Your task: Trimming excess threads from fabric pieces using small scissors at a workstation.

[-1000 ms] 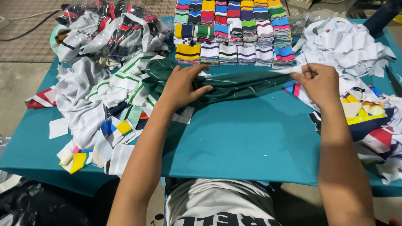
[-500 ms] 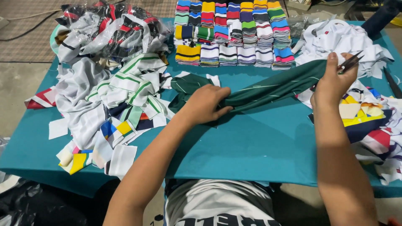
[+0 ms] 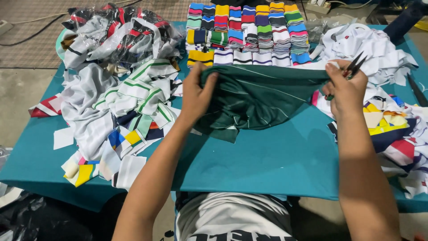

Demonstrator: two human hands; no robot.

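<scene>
We see a dark green cloth with thin pale stripes, stretched between two hands above the middle of a teal table. Its long axis runs left to right across the view, roughly parallel to the near table edge; the top edge is pulled taut, and the lower part sags in folds onto the tabletop toward the left. The left hand grips the cloth's left end, fingers curled closed over the bunched fabric with the thumb on top. The right hand pinches the right end, fingers closed on the fabric, and also holds small thread snips whose dark blades point up and away to the right.

Just behind the cloth lie rows of folded striped knit bands in many colours, stacked side by side. To the left rests a loose heap of white, green-striped and multicoloured fabric pieces, and behind it a clear plastic bag filled with more pieces. To the right lies a pile of white scraps, with coloured pieces nearer the right edge. At the bottom edge we see the person's pale shirt.
</scene>
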